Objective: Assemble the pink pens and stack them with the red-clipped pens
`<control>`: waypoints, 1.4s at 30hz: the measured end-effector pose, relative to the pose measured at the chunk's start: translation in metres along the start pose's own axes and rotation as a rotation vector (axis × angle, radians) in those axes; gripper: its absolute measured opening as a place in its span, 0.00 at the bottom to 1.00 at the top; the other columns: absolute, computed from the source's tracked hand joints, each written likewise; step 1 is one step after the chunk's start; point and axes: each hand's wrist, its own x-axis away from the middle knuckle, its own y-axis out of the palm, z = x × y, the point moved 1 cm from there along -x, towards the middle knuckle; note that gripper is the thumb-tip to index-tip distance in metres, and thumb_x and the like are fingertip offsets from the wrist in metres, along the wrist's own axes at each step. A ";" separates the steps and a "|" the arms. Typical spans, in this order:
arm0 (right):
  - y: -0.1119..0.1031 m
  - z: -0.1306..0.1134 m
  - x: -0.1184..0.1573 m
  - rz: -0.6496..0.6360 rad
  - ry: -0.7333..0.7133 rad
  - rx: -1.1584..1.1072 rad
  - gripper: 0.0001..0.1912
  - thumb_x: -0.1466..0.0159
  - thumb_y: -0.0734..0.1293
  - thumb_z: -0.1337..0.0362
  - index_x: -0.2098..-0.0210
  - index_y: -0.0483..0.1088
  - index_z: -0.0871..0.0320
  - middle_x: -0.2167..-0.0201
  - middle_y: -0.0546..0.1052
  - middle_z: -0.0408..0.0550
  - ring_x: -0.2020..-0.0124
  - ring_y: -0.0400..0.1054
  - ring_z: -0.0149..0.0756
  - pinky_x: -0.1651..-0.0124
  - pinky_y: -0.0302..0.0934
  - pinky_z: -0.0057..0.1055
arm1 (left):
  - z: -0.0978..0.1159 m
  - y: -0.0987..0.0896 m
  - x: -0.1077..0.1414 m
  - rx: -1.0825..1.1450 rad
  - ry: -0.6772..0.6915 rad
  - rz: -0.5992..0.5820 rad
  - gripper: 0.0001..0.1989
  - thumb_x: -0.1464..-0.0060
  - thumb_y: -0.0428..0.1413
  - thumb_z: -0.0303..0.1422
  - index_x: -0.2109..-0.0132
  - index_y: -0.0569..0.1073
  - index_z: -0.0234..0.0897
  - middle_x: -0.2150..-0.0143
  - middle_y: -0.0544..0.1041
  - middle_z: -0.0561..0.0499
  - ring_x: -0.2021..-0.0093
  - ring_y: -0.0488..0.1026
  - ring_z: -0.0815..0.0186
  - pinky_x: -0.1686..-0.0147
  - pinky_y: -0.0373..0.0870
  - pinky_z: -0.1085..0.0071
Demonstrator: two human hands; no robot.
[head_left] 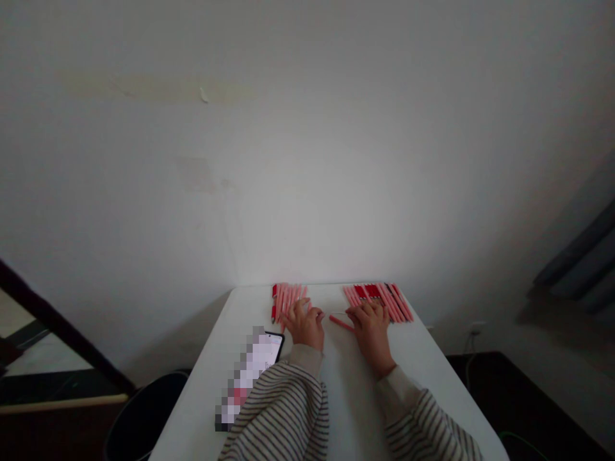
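Note:
Pink pens or sticks lie side by side in two groups at the back of the white table. My left hand [306, 325] is at the front of the left group [288, 298], thumb and forefinger pinched at one end of a thin pale piece, its other fingers spread. Beside the right group [396, 301], which shows red parts, my right hand [372, 333] pinches near the other end of the thin piece [337, 313]. A single pink stick [341, 322] slants on the table just below it, its right end by my right hand.
On the left of the table [348, 410] lies a phone [262, 358], partly pixelated. A wall [307, 160] rises behind the table. A dark bin [147, 416] stands at the lower left.

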 end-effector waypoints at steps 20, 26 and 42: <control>-0.001 -0.001 -0.001 -0.033 0.004 -0.088 0.14 0.34 0.58 0.56 0.65 0.75 0.50 0.62 0.75 0.46 0.53 0.57 0.42 0.47 0.46 0.42 | 0.000 0.002 0.001 0.012 0.013 0.007 0.05 0.49 0.56 0.32 0.67 0.77 0.47 0.46 0.69 0.51 0.42 0.59 0.57 0.40 0.42 0.42; 0.001 -0.001 0.000 -0.055 -0.015 -0.143 0.13 0.35 0.60 0.55 0.65 0.75 0.51 0.64 0.75 0.46 0.54 0.58 0.42 0.49 0.48 0.40 | 0.000 0.005 0.001 0.031 0.034 -0.012 0.05 0.49 0.56 0.34 0.68 0.77 0.48 0.46 0.69 0.52 0.41 0.58 0.58 0.39 0.38 0.41; -0.001 -0.004 -0.002 -0.107 -0.035 -0.163 0.12 0.36 0.62 0.55 0.63 0.76 0.48 0.66 0.75 0.46 0.54 0.59 0.41 0.50 0.51 0.38 | -0.001 0.005 0.000 0.063 0.067 0.023 0.04 0.50 0.57 0.35 0.68 0.77 0.47 0.47 0.70 0.52 0.43 0.61 0.58 0.40 0.46 0.44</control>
